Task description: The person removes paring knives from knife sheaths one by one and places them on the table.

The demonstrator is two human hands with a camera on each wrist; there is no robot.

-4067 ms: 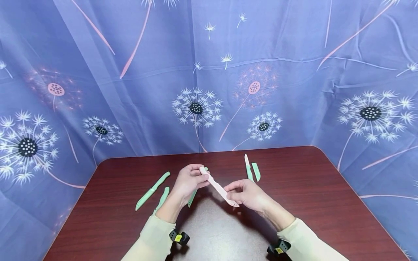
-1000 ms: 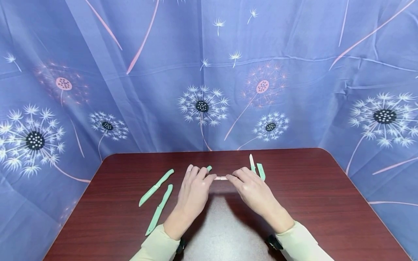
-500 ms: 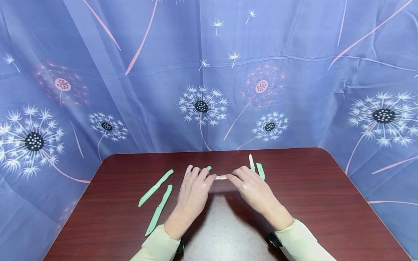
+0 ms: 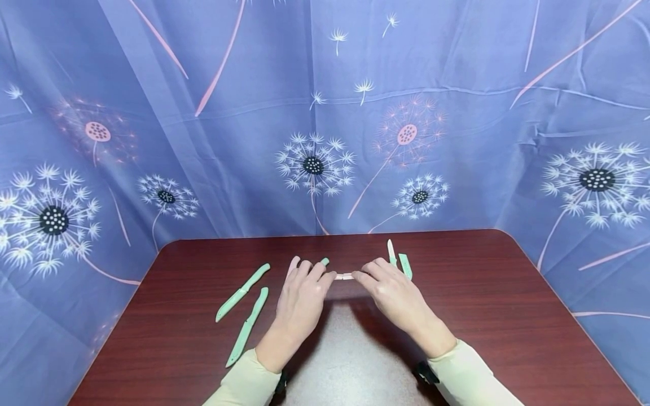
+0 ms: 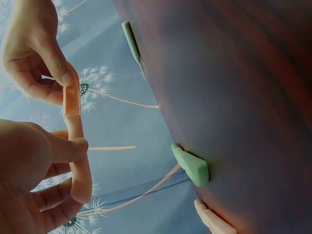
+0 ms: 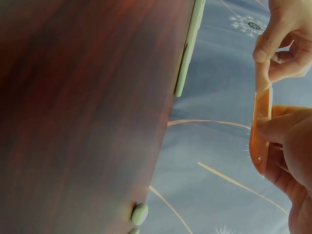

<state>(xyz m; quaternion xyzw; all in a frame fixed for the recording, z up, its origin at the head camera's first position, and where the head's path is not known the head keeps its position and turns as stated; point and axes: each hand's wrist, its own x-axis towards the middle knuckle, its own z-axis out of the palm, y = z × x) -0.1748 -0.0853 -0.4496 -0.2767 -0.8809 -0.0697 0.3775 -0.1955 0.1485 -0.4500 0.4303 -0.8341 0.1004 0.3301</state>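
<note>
A pink sheathed paring knife [image 4: 344, 276] is held level between both hands above the table, mostly covered by fingers in the head view. My left hand [image 4: 302, 296] pinches its pink handle [image 5: 80, 165] between thumb and fingers. On the other end, my right hand [image 4: 393, 296] grips the sheath [image 6: 260, 114], which looks translucent orange in the right wrist view. Handle and sheath meet in the gap between the hands; the blade is not seen. Beyond the left hand lie a pink handle-like piece [image 4: 293, 264] and a green piece [image 4: 325, 261], both partly hidden.
Two green sheathed knives [image 4: 242, 293] [image 4: 247, 327] lie on the left of the dark red wooden table [image 4: 508, 316]. Behind the right hand are a green-handled knife with a bare pale blade [image 4: 390, 249] and a separate green sheath [image 4: 404, 265]. A blue dandelion-print cloth [image 4: 244, 141] hangs behind.
Since the oldest frame, the slanted pink knife has come level and both hands have closed in over its ends. The left forearm uncovers a green knife. Over the last second the hands barely move.
</note>
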